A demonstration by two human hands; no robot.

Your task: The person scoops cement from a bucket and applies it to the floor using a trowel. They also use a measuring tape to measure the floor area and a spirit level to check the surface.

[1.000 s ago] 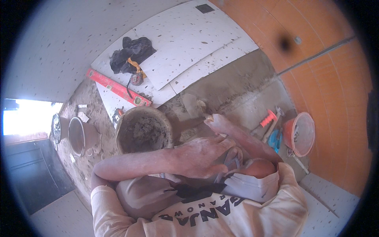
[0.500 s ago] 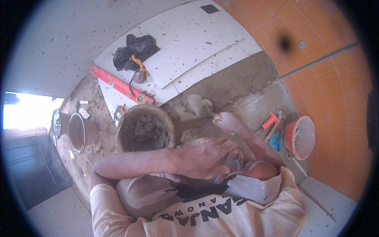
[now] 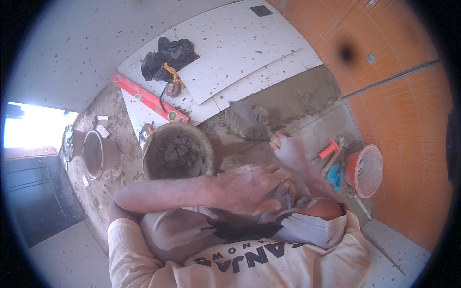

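My right hand [image 3: 289,148] is closed around the wooden handle of a trowel [image 3: 240,121]. The trowel's blade is low over the wet grey mortar bed [image 3: 300,96], and a lump of mortar shows at its right edge. Across my body lies my left forearm; my left hand [image 3: 252,188] rests by my bent leg and foot with fingers stretched out, holding nothing. To the left of the trowel stands a round bucket [image 3: 210,149] with grey mortar [image 3: 177,151] in it.
Large speckled white tiles [image 3: 230,53] lie ahead, bearing a red spirit level [image 3: 144,98], a black plastic bag [image 3: 170,57] and a tape measure [image 3: 173,90]. A red bucket [image 3: 353,170] and an orange-handled tool [image 3: 329,149] are right, beside an orange tiled wall [image 3: 403,125]. More buckets [image 3: 98,153] stand left.
My right hand has shifted slightly right with the trowel, whose blade has turned and moved over the edge of the mortar bed. My left hand stays in place.
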